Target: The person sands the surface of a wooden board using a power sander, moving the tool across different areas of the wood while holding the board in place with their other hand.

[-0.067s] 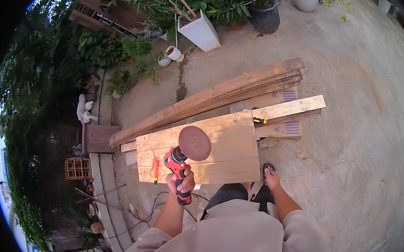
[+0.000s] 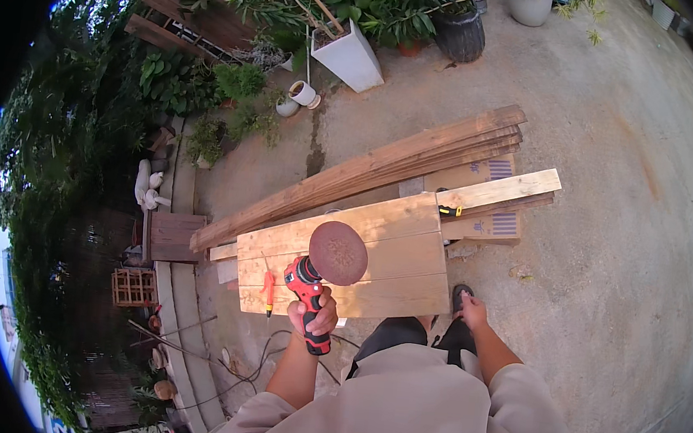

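Note:
My left hand (image 2: 312, 312) is closed round the grip of a red-and-black cordless power tool (image 2: 302, 275), whose round reddish sanding disc (image 2: 338, 253) faces upward above a pale wooden panel of boards (image 2: 396, 262). An orange-handled tool (image 2: 268, 288) lies on the panel just left of it. My right hand (image 2: 470, 310) hangs right of the panel, above a sandalled foot, fingers curled; I cannot make out what, if anything, is in it. A yellow-and-black tool (image 2: 449, 211) sits at the panel's upper right corner, by a light plank (image 2: 514, 183).
Long brown planks (image 2: 359, 168) and printed cardboard (image 2: 486, 225) lie beyond the panel. Potted plants (image 2: 348, 56) line the far side. At left are a concrete step (image 2: 177, 317), a wooden crate (image 2: 130, 288) and a loose cable (image 2: 254, 377); concrete floor (image 2: 622, 265) stretches to the right.
The whole view has shifted slightly down and right. The sanding disc is tilted a little more toward the right; both hands keep much the same pose.

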Demonstrator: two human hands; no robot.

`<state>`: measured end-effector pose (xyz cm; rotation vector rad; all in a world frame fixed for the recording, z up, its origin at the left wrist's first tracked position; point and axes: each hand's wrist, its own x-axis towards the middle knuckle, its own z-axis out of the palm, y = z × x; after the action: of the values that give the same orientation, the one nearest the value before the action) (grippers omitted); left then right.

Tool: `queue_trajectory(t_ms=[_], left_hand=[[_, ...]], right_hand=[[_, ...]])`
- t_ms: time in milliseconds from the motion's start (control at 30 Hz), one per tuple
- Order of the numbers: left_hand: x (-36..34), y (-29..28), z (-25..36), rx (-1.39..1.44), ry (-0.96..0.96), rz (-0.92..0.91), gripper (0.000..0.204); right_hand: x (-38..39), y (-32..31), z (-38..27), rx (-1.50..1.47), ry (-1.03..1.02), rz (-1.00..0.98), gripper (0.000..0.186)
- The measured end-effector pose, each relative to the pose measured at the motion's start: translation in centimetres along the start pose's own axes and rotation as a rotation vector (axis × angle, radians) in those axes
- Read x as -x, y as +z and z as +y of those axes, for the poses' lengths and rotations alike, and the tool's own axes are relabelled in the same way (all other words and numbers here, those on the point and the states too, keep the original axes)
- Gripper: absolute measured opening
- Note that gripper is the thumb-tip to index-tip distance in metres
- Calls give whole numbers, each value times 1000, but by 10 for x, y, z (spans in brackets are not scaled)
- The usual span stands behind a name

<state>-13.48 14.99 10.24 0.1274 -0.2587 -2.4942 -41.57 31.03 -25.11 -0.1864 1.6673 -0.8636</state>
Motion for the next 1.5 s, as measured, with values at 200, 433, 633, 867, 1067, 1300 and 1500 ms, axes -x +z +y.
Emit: queue_trajectory(t_ms=[200, 433, 633, 867, 1067, 1300, 1500], left_hand=[[5, 14, -13, 117, -47, -255, 43], [-19, 17, -40, 304, -348, -647, 57], [-4, 65, -63, 504, -493, -474, 105], [30, 60, -96, 670, -895, -543, 105], [40, 68, -127, 487, -1104, -457, 102], [62, 95, -205, 427, -1352, -508, 98], [108, 118, -323, 296, -1485, -533, 37]], right_hand=[[44, -35, -58, 273, -203, 342, 38], [243, 8, -231, -326, -731, -144, 48], [416, 31, -275, -270, -1289, -27, 71], [528, 54, -235, 440, -1586, 676, 55], [587, 49, -184, 546, -1512, 948, 50], [641, 21, -100, 525, -1424, 1253, 47], [706, -24, -1, 576, -1263, 1514, 42]])
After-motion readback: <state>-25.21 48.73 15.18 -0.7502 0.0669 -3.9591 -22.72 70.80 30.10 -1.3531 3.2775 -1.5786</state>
